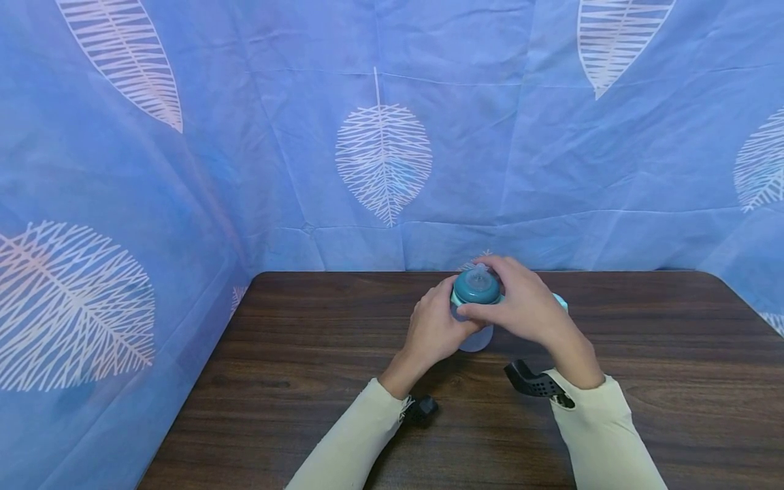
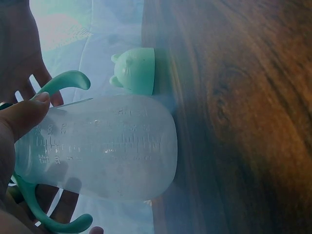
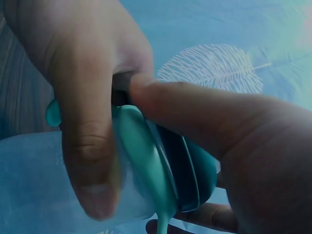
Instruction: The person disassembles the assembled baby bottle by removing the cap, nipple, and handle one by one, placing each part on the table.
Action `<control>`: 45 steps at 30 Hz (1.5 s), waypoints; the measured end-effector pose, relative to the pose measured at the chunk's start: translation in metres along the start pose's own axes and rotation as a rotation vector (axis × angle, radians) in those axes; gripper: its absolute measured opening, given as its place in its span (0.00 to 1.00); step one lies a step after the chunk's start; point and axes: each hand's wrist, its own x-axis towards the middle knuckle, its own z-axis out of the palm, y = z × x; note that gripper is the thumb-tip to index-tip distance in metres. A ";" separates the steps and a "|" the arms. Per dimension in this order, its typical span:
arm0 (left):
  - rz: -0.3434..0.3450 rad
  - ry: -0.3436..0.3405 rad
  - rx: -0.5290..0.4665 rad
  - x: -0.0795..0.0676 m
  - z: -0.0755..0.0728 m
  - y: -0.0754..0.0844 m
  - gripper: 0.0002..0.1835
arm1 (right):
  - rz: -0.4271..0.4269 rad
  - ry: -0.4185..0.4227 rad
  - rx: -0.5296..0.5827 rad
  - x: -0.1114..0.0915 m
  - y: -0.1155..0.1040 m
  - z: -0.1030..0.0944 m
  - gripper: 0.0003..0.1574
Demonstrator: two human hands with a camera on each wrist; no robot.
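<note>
A clear baby bottle (image 2: 112,151) with measuring marks stands upright on the table, with green side handles (image 2: 66,80). Its dark teal collar (image 1: 476,291) carries a translucent nipple (image 1: 479,276). My left hand (image 1: 433,325) grips the bottle near its top, thumb and fingers on either side. From the right, my right hand (image 1: 527,303) holds the collar's edge between thumb and fingers; part of that grip is hidden. Beyond the bottle sits a mint-green cap (image 2: 136,70) with small ear-like bumps, mostly covered by the right hand in the head view.
The dark wood table (image 1: 294,381) reaches back to a blue cloth (image 1: 282,150) with white leaf prints, which also hangs along the left side. Black straps (image 1: 529,381) are worn at both wrists, by the cream sleeves (image 1: 600,435).
</note>
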 end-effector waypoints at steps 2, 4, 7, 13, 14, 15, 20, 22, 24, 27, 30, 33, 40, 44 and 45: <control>-0.002 0.000 0.002 0.000 0.000 0.000 0.39 | -0.002 0.006 -0.014 0.000 0.000 0.000 0.53; -0.003 0.000 0.005 0.000 0.000 0.001 0.40 | -0.011 0.010 -0.013 0.000 0.000 0.000 0.50; -0.005 -0.003 0.011 0.000 0.000 0.001 0.40 | -0.026 0.012 -0.007 -0.001 0.000 -0.001 0.48; -0.003 -0.003 0.012 0.000 0.000 0.002 0.40 | -0.038 0.013 0.002 -0.001 -0.001 -0.004 0.48; 0.000 -0.002 0.011 0.000 0.000 0.002 0.40 | -0.037 0.013 0.005 -0.001 -0.001 -0.004 0.48; 0.002 -0.003 0.011 -0.001 0.000 0.002 0.40 | -0.036 0.013 0.007 -0.001 -0.001 -0.004 0.48; 0.015 -0.001 0.006 -0.001 -0.001 0.002 0.40 | -0.040 0.015 0.021 -0.002 -0.001 -0.005 0.47; 0.019 0.002 0.004 -0.001 0.000 0.002 0.40 | -0.045 0.014 0.025 -0.002 -0.001 -0.005 0.47; 0.025 0.005 0.006 0.000 0.000 0.001 0.40 | -0.050 0.012 0.029 -0.003 -0.001 -0.006 0.45; 0.035 0.010 0.003 0.000 0.001 0.001 0.40 | -0.060 0.010 0.042 -0.004 -0.001 -0.006 0.44; 0.042 0.013 0.005 0.001 0.001 0.001 0.39 | -0.069 0.007 0.054 -0.004 -0.001 -0.007 0.42; 0.042 0.014 0.005 0.000 0.000 0.001 0.39 | -0.077 -0.003 0.064 -0.003 -0.001 -0.008 0.41; 0.022 0.009 0.013 -0.001 -0.001 0.002 0.40 | -0.095 -0.017 0.076 -0.002 -0.001 -0.007 0.43; 0.003 0.000 0.008 -0.001 -0.001 0.002 0.40 | -0.088 -0.001 0.063 0.000 -0.001 -0.004 0.46; -0.001 -0.001 0.006 -0.001 -0.001 0.002 0.41 | -0.084 0.005 0.056 0.000 -0.001 -0.004 0.46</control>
